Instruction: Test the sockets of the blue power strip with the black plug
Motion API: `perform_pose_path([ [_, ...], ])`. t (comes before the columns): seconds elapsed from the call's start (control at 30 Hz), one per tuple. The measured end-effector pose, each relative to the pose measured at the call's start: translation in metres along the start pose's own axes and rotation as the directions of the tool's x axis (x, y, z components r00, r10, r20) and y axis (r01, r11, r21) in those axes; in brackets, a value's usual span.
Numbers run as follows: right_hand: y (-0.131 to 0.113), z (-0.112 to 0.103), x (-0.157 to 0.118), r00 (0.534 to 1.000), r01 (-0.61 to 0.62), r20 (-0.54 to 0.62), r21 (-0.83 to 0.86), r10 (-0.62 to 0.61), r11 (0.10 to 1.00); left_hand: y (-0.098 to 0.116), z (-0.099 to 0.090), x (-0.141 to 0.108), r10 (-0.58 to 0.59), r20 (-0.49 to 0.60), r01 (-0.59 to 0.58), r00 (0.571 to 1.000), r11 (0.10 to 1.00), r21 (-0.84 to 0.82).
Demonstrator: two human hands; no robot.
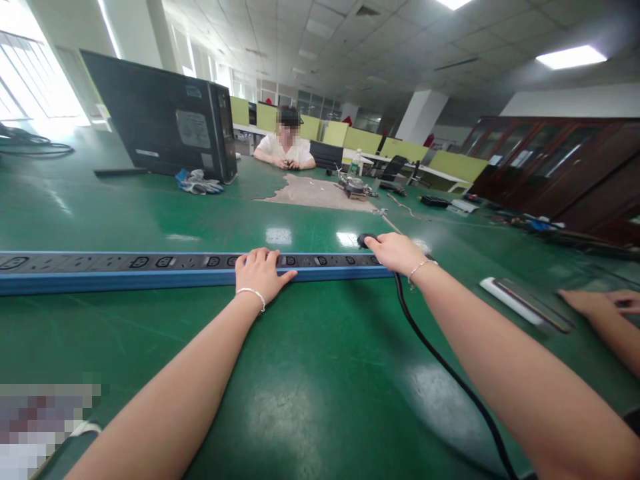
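Note:
A long blue power strip [165, 279] with a row of black sockets lies across the green table. My left hand [261, 275] rests on its middle, fingers over the top face and thumb spread along the front side. Near the strip's right end, my right hand [395, 253] grips a black plug [367, 240], held just above and behind the sockets. From beneath that hand a black cable [435, 353] runs down to the bottom right of the view.
Behind the strip stand a black computer case [165, 120], gloves [199, 182], a cardboard sheet [320, 193] and a metal device [356, 187]. A person [286, 143] sits opposite. At right, another person's hands [595, 303] are near a phone [533, 305].

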State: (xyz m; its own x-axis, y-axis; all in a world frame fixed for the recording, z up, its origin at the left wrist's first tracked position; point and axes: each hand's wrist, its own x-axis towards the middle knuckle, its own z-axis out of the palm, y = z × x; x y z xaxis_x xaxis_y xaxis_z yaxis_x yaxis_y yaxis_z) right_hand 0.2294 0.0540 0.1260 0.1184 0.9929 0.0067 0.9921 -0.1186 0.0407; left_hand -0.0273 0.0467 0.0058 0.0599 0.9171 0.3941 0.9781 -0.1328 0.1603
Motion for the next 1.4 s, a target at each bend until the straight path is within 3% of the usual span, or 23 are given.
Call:
perform_pose_path([
  [0.2,-0.052,0.027,0.0,0.987,0.11,0.098,0.192,-0.131,0.975,0.0,0.001,-0.001,0.0,-0.007,-0.001,1.0,1.0,-0.008],
  [0.4,-0.095,0.045,0.008,0.975,0.171,0.122,0.105,-0.183,0.98,0.001,0.001,-0.002,-0.004,-0.009,0.004,1.0,1.0,-0.011],
  [0.93,-0.116,0.045,0.002,0.986,0.136,0.087,0.091,-0.144,0.986,0.001,0.002,-0.002,-0.001,-0.018,0.0,1.0,1.0,-0.018],
  [1.4,-0.13,0.039,0.01,0.975,0.104,0.188,0.096,-0.121,0.99,0.0,0.004,-0.001,-0.003,-0.032,0.002,0.999,1.0,-0.03],
])
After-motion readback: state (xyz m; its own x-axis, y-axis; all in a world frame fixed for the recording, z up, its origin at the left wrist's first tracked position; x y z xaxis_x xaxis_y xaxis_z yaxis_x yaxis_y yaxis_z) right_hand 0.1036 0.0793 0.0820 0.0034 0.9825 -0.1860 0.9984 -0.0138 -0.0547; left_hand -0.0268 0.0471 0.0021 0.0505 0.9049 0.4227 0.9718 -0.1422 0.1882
